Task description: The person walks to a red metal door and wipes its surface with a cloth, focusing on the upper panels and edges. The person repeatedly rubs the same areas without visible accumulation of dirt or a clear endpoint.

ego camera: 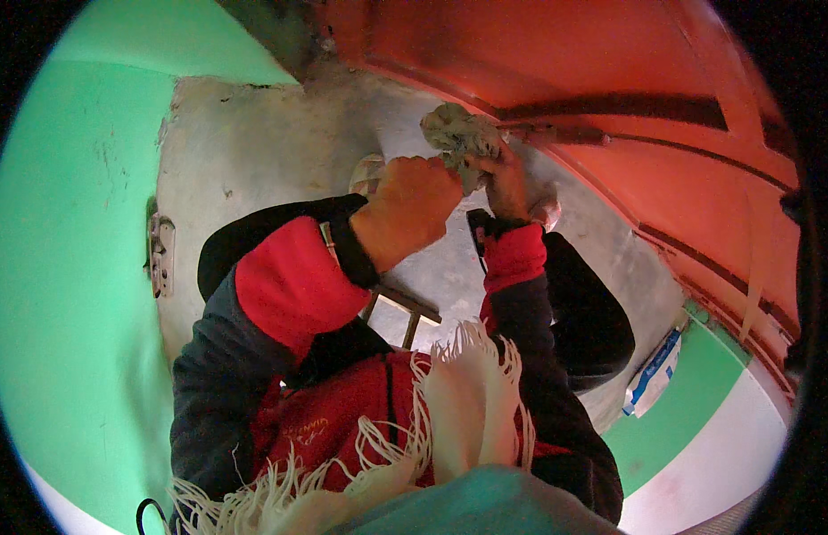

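Observation:
A grey, crumpled cloth [454, 130] is bunched up near the foot of a red metal door [554, 60]. My right hand [504, 177] grips the cloth from its right side, close to the door's lower edge. Curled into a fist, my left hand [414, 204] lies just left of it and holds the lower part of the cloth, though its fingertips are hidden from view. A rod-like bolt [567, 134] runs along the door just right of the cloth.
Green walls [73, 221] stand at the left and lower right. A metal fitting [163, 257] sits at the left wall's foot. Below my hands, a dark frame [410, 311] shows over the concrete floor [273, 147]. A blue and white packet [654, 374] lies by the right wall.

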`<act>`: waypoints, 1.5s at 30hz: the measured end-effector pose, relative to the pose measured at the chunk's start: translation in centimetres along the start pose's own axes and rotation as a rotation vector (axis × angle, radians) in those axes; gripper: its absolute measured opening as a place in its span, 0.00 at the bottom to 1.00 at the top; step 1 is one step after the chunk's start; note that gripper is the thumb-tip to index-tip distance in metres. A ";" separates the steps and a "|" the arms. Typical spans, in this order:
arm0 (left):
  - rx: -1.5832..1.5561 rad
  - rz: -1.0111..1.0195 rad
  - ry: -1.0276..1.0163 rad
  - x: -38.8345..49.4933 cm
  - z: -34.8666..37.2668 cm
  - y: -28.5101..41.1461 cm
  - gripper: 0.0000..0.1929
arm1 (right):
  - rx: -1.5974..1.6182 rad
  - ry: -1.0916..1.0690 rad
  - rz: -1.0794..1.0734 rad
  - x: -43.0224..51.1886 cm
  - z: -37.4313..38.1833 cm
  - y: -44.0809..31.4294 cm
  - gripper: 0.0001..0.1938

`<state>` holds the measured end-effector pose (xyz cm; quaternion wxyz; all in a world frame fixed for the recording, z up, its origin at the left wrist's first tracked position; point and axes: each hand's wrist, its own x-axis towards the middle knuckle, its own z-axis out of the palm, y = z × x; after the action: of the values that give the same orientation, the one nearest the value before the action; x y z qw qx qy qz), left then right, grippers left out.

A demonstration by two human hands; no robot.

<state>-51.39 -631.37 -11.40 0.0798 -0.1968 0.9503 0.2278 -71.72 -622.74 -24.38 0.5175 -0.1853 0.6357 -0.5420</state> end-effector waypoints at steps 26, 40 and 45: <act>-0.282 -0.144 0.354 2.3 -2.1 -1.6 0.14 | 0.530 -0.229 0.197 -3.6 -0.2 1.2 0.25; -1.126 -0.078 0.250 2.1 -2.4 -2.1 0.16 | -0.198 -0.096 -0.304 -2.9 -5.9 2.3 0.18; -1.268 -0.187 0.310 2.8 -1.5 -1.7 0.17 | -0.315 -0.169 -0.493 -4.8 0.8 -1.0 0.24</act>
<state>-53.33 -634.40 -11.40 -0.1698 -0.3178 0.6114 0.7045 -69.45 -619.65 -21.25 0.3861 -0.4566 0.6024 -0.5287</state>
